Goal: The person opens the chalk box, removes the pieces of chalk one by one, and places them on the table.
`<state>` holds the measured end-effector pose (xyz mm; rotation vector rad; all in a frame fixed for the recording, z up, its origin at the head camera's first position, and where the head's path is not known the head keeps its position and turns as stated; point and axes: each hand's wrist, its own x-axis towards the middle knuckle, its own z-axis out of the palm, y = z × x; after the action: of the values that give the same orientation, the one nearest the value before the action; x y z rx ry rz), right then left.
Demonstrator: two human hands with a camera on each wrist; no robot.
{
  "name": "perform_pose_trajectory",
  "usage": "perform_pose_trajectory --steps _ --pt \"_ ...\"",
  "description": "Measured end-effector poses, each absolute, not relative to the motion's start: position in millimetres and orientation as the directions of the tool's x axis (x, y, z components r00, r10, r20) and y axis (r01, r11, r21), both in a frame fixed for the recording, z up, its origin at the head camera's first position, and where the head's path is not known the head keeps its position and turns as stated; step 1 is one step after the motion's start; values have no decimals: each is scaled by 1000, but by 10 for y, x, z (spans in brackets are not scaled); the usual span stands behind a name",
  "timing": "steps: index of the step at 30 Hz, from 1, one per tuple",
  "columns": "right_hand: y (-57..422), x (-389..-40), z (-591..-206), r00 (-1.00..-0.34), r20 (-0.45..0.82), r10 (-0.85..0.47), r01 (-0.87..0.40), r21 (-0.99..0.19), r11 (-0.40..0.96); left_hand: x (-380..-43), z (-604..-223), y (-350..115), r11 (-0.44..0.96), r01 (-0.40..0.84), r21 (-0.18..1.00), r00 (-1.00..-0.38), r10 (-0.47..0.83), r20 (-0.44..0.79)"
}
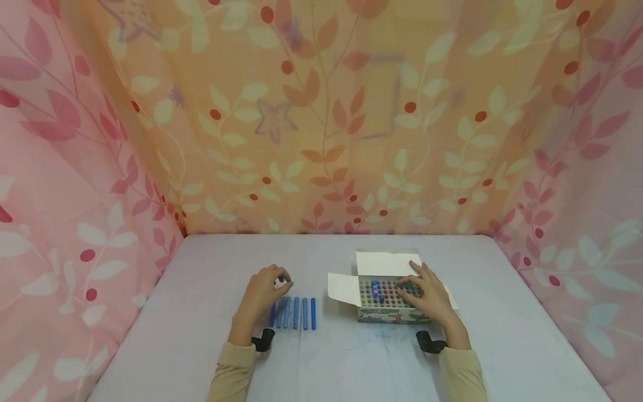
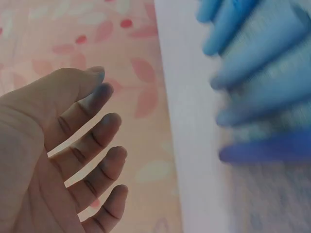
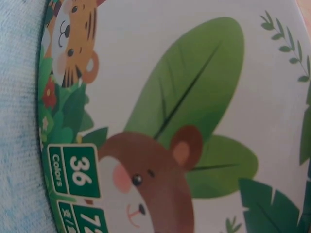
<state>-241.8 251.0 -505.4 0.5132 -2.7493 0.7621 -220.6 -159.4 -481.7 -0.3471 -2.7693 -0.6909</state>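
"What stands furthest left?"

"A pink curtain (image 1: 60, 167) printed with leaves and red dots, beside the white table (image 1: 166, 335)."

"And the first hand along?"

"The left hand (image 1: 263, 291), past a beige sleeve (image 1: 233, 368). Its fingers are loosely bent and spread a little, with nothing in them. The left wrist view shows a bluish smudge on the thumb tip."

"What's near it?"

"Blue chalk sticks (image 1: 305, 314), as they look to be. I count six in a row on the table, side by side, the leftmost ones nearest that hand. The one at the right end is a deeper blue."

"Further right?"

"The chalk box (image 1: 394, 316), well apart from the row. Its white lid (image 1: 387, 264) is folded back and the left flap (image 1: 344, 288) sticks out sideways. Inside is a grid of round colored ends, with a few blue sticks standing higher. The right wrist view shows a printed bear, a tiger and '36 Colors'."

"And the right hand (image 1: 429, 293)?"

"Over the box's right end, fingers bent and spread, thumb and forefinger down by the grid. Whether it pinches a stick, I can't tell."
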Motion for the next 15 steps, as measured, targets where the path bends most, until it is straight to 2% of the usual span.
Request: perform_pose_trajectory --steps 7,15 --pt "2499 -2422 -5050 -897 350 -268 -411 -443 797 -2203 -4710 -1382 841 366 397 -899 210 384" --pt "2501 -2425 -5041 -913 311 -266 -387 -449 805 -2215 -4631 -1132 824 452 342 -846 274 458"
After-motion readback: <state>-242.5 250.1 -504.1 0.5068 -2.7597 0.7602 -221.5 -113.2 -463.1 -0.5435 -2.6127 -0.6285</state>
